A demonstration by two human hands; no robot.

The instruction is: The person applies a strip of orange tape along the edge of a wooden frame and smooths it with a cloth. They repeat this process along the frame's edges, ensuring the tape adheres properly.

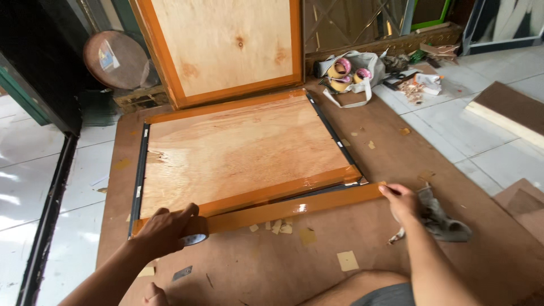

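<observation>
At the left, the left hand has its fingers curled tight around a roll of brown tape, near the lower left corner of the plywood-backed frame lying flat on the brown board. From the roll a stretched strip of tape runs rightward just beside the frame's near edge. At its far end the right hand pinches the strip between closed fingertips, with a grey rag tucked under the palm.
</observation>
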